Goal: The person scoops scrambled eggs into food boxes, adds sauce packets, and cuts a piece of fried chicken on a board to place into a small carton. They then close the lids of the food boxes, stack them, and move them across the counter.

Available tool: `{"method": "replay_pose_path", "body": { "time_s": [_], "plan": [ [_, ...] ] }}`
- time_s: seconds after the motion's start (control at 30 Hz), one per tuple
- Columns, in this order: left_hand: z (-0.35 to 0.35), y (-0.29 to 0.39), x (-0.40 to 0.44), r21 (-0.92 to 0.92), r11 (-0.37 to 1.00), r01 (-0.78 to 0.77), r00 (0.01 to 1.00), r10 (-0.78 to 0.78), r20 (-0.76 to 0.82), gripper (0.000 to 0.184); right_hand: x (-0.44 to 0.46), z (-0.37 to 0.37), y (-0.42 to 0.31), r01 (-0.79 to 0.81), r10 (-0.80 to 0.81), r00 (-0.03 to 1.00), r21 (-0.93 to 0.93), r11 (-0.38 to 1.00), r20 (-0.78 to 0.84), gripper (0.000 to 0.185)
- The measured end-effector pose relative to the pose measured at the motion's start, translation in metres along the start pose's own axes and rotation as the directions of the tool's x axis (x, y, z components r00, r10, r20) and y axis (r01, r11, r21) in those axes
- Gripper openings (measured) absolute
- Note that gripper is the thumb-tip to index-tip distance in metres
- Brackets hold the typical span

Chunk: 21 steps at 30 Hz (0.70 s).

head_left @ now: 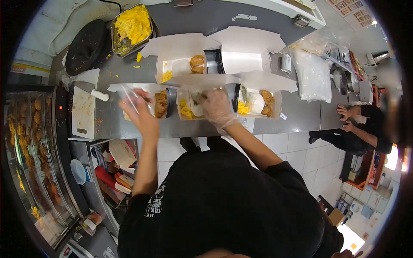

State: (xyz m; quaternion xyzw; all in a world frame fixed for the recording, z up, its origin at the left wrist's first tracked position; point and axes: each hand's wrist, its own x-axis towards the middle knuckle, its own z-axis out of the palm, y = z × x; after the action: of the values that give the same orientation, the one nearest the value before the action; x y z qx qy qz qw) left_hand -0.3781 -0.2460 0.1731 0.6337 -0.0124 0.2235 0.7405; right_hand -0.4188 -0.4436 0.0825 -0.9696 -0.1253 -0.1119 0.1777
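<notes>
My left hand is blurred, with curled fingers above the left front box. A clear, shiny film shows by these fingers; what they hold is hard to make out. My right hand, in a clear plastic glove, reaches into the middle front box. Its fingertips are pinched at dark green bits over white food, beside yellow scrambled egg. In the right front box lie egg, a white mound and fried pieces. Fried pieces also fill one side of the left box.
Behind are two open boxes; one holds fried pieces. A metal tray of egg, a black lid and a cutting board with a knife stand left. Plastic bags and another person's hands are right.
</notes>
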Motion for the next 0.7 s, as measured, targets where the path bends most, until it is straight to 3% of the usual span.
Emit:
{"method": "replay_pose_path", "body": {
  "time_s": [0.07,0.13,0.2,0.27,0.33,0.37,0.43,0.5,0.53,0.6,0.67,0.7],
  "plan": [
    [0.013,0.014,0.039,0.233,0.964,-0.127,0.982,0.089,0.166,0.015,-0.004,-0.021,-0.002,0.067,-0.068,0.998,0.034,0.997,0.018,0.035],
    [0.041,0.024,0.075,0.487,0.851,-0.196,0.867,-0.082,0.492,0.022,-0.011,-0.05,-0.004,0.069,-0.077,0.995,0.115,0.991,0.065,0.043],
    [0.061,0.007,0.095,0.633,0.689,-0.354,0.68,-0.275,0.679,0.032,-0.016,-0.084,-0.002,-0.007,-0.023,0.992,0.235,0.972,0.126,0.048],
    [0.078,-0.048,0.109,0.64,0.52,-0.565,0.49,-0.412,0.768,0.046,-0.026,-0.106,0.003,0.059,-0.034,0.995,0.273,0.96,-0.093,0.043],
    [0.073,-0.086,0.108,0.614,0.142,-0.777,0.515,-0.418,0.748,0.065,-0.048,-0.112,0.026,0.065,0.037,0.966,0.377,0.924,-0.257,0.04],
    [0.083,-0.075,0.11,0.684,0.161,-0.711,0.526,-0.524,0.67,0.071,-0.05,-0.143,0.034,0.072,0.073,0.934,0.383,0.921,-0.349,0.031],
    [0.086,-0.058,0.108,0.732,0.395,-0.555,0.562,-0.47,0.68,0.058,-0.082,-0.171,0.079,0.028,0.086,0.858,0.213,0.977,-0.506,0.018],
    [0.088,-0.032,0.1,0.724,0.493,-0.482,0.597,-0.419,0.684,0.051,-0.092,-0.205,0.127,-0.185,0.268,0.679,0.195,0.963,-0.683,0.007],
    [0.086,-0.024,0.097,0.725,0.523,-0.448,0.617,-0.406,0.674,0.048,-0.097,-0.22,0.162,-0.294,0.214,0.609,0.034,0.955,-0.764,0.008],
    [0.089,-0.013,0.091,0.733,0.56,-0.387,0.658,-0.389,0.645,0.044,-0.087,-0.251,0.219,-0.39,0.297,0.498,0.095,0.916,-0.815,0.011],
    [0.094,-0.002,0.081,0.752,0.568,-0.335,0.698,-0.386,0.603,0.041,-0.038,-0.302,0.237,-0.333,0.102,0.566,-0.113,0.936,-0.818,0.013],
    [0.096,0.0,0.076,0.742,0.574,-0.346,0.695,-0.375,0.614,0.039,-0.009,-0.311,0.251,-0.238,0.055,0.602,-0.113,0.965,-0.797,0.018]
  ]
}}
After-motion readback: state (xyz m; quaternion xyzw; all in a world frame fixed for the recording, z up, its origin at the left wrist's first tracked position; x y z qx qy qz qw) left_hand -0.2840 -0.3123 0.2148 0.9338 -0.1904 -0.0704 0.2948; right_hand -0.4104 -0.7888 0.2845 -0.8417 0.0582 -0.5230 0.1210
